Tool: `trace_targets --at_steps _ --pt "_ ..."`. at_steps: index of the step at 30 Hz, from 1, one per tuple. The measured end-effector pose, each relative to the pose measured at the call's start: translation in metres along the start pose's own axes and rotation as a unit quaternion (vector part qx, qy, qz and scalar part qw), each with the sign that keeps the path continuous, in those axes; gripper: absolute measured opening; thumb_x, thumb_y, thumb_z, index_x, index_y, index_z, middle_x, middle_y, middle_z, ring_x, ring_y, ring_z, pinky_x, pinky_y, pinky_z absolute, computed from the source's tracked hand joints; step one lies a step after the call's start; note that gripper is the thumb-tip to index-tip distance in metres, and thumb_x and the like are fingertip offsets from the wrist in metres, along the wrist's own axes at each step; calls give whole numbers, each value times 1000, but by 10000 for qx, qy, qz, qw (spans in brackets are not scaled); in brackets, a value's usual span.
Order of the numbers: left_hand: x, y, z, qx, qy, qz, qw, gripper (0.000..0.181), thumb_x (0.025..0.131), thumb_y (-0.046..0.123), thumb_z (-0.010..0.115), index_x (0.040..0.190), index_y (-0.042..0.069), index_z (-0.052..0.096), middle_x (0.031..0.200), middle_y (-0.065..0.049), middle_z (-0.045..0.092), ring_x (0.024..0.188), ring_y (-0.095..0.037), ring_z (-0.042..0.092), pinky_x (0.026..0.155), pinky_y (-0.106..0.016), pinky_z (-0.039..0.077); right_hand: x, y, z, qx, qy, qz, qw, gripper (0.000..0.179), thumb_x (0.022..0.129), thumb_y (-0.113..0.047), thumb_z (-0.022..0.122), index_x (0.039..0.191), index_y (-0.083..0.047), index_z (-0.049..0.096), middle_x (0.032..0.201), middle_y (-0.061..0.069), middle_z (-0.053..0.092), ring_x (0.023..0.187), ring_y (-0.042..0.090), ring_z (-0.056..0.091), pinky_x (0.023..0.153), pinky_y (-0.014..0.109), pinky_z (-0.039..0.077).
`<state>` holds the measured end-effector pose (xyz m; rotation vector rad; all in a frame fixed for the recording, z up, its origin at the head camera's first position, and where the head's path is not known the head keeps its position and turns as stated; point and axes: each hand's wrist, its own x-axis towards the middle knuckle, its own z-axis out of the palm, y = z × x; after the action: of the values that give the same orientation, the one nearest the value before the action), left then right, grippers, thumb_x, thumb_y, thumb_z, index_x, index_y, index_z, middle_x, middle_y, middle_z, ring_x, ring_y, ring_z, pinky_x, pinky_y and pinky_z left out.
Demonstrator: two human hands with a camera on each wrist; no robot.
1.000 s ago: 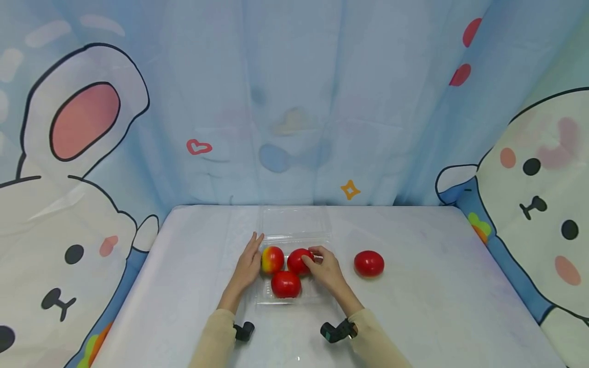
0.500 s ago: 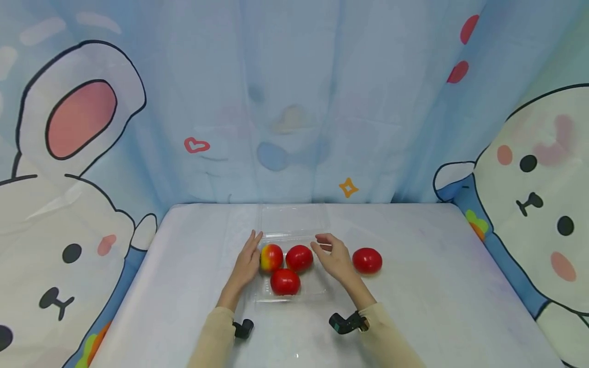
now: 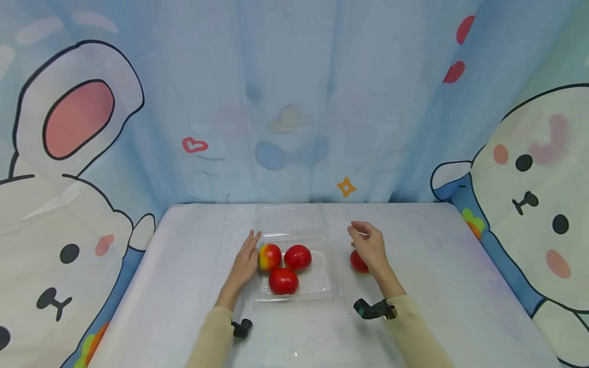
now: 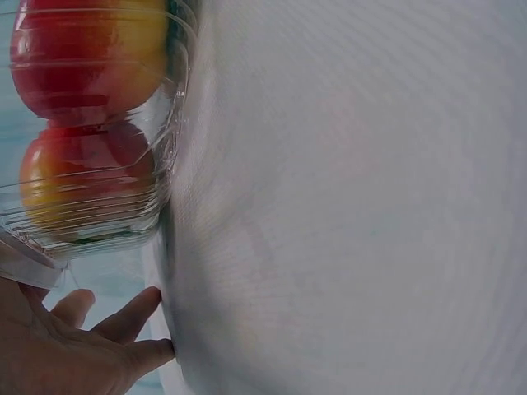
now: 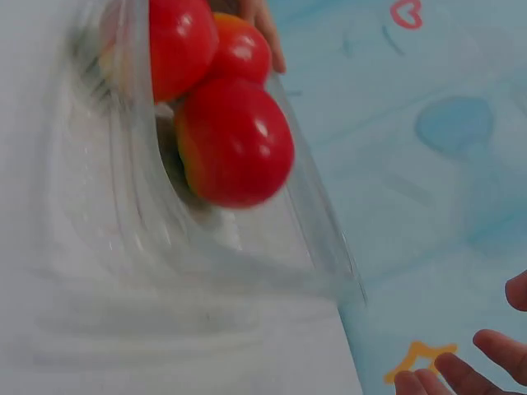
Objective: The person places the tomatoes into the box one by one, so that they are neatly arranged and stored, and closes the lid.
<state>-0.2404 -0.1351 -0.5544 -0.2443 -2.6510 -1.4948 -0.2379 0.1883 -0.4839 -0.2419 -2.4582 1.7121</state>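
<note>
Three apples sit in a clear plastic clamshell box (image 3: 324,276): a red-and-yellow apple (image 3: 270,257) at back left, a red apple (image 3: 297,257) to its right and another red apple (image 3: 283,281) in front. My left hand (image 3: 245,260) rests along the box's left side, fingers extended; its fingertips (image 4: 144,306) show near the box in the left wrist view. My right hand (image 3: 370,249) is over a loose apple (image 3: 357,262) right of the box, hiding much of it. The right fingers are slightly bent and hold nothing.
The box's clear lid (image 3: 291,219) lies folded back toward the rear table edge. A white cloth covers the table (image 3: 423,286). Behind it hangs a blue curtain (image 3: 294,102) printed with cartoon animals. A small dark camera (image 3: 370,309) is strapped at the right wrist.
My right hand let go of the back-right apple in the box and moved right, over the loose apple. My left hand stayed at the box's left side.
</note>
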Motion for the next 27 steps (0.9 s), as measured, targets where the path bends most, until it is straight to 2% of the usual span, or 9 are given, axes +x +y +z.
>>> trace_targets --at_steps 3,7,10,14,16,19,21,24,27 --pt "0 0 0 -23 -9 -65 10000 50 101 8 40 151 7 40 160 -18 25 147 -35 25 117 -53 21 4 7 -15 -156 160 245 9994 44 100 -26 54 134 1 54 134 20 56 115 32 59 79 17 54" --pt "-1 2 0 -6 10 32 10000 50 100 6 40 150 4 40 159 -21 25 146 -38 25 116 -55 21 4 16 -30 -285 317 398 9983 49 101 -30 51 137 2 51 137 23 51 117 35 57 88 32 56" --pt "-1 2 -1 -7 34 142 9999 50 99 4 39 149 1 41 158 -23 26 145 -40 26 116 -57 22 10 34 -36 -373 564 511 9964 48 100 -34 51 137 -3 52 137 19 52 115 32 58 89 42 56" --pt "-1 2 -1 -7 19 156 9999 50 99 4 39 149 2 40 158 -23 26 145 -40 26 116 -56 21 30 77 -42 -393 734 499 9953 50 99 -41 53 137 -8 53 137 17 53 115 32 58 81 36 59" --pt "-2 3 -1 3 12 134 9999 50 99 4 39 149 2 40 159 -23 26 145 -39 25 116 -56 21 42 103 -46 -463 722 424 9954 53 99 -45 52 139 -9 52 138 17 51 115 32 57 77 26 59" --pt "-1 2 0 24 23 107 9999 50 100 5 40 149 3 40 159 -22 26 145 -39 26 116 -56 22 56 135 -48 -631 858 379 9936 57 98 -52 49 140 -13 52 138 14 52 115 30 57 74 20 57" --pt "-1 1 0 41 32 103 9999 50 100 6 40 149 3 41 159 -22 26 145 -39 26 116 -56 22 61 149 -48 -704 935 452 9921 60 97 -57 48 140 -15 52 138 11 53 115 28 57 76 22 57" --pt "-1 1 0 57 26 109 9999 50 99 5 40 149 2 41 159 -22 26 145 -40 26 116 -57 22 61 156 -48 -639 999 568 9913 61 96 -58 47 139 -15 53 137 11 54 114 27 58 80 29 58" --pt "-1 1 0 25 14 134 9999 50 99 4 39 149 1 40 158 -23 26 145 -40 25 116 -57 21 58 156 -48 -629 1018 667 9906 60 95 -58 49 137 -16 54 134 10 55 110 25 59 78 26 58"
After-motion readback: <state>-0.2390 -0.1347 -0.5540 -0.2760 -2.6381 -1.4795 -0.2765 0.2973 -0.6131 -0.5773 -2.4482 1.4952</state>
